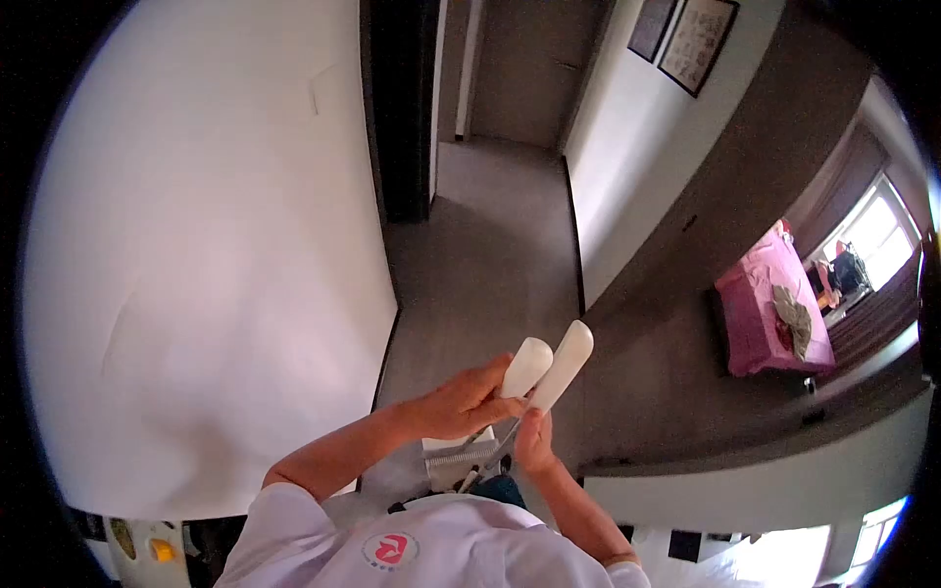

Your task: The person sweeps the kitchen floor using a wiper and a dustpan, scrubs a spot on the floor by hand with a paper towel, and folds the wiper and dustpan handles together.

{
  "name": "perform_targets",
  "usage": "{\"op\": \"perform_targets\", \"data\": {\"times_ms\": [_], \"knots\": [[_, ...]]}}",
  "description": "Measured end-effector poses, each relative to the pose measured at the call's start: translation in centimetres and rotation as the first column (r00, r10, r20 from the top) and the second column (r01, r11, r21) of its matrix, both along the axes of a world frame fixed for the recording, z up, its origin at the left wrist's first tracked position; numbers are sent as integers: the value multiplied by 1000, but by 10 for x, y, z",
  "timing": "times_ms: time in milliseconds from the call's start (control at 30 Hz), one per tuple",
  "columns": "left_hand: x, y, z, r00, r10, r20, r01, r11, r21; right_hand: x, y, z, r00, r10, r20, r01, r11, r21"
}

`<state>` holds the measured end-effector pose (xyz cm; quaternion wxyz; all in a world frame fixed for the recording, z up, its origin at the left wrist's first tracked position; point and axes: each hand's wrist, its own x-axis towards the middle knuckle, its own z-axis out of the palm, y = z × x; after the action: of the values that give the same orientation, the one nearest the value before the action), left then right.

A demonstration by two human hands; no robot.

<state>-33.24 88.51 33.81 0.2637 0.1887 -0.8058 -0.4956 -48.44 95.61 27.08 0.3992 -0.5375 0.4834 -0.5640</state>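
Note:
Two long white rounded objects stand out in front of my chest, close together. The shorter white object (527,367) on the left is held by my left hand (469,402), whose fingers wrap round its lower part. My right hand (534,443) grips the lower end of the longer white object (565,365), which tilts up to the right. The two hands nearly meet below the objects. Under them a pale ribbed item (461,459) with thin rods beside it is partly hidden by my arms and shirt.
A white wall (206,245) rises on the left. Ahead, a grey floor (500,216) runs to a closed door (534,73). Framed pictures (698,44) hang at the upper right. Through an opening on the right stands a bed with a pink cover (769,304).

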Motion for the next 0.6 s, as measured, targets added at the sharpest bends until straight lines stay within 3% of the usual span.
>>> {"op": "perform_targets", "data": {"times_ms": [67,200,267,333,433,467,600], "knots": [[-13,-35,-6,999,28,-24,-28,999,21,-14,-40,-2,1000,12,1,-12,1000,11],[-42,-99,4,996,77,-49,-77,997,1,-36,-122,-13,980,92,176,-92,996,-10],[-58,-135,3,987,132,89,-129,991,-41,-47,-160,-16,965,107,239,-110,994,1],[-72,-171,9,986,124,110,-125,992,4,-59,-196,-15,922,71,381,-101,993,60],[-76,-227,25,979,143,144,-151,987,49,-78,-274,-32,925,164,343,-165,986,-26],[-76,-241,26,970,202,131,-202,979,-17,-78,-292,19,916,254,312,-227,966,-123],[-63,-302,23,871,486,72,-434,829,-354,-103,-387,-34,932,335,142,-325,941,-90]]}}
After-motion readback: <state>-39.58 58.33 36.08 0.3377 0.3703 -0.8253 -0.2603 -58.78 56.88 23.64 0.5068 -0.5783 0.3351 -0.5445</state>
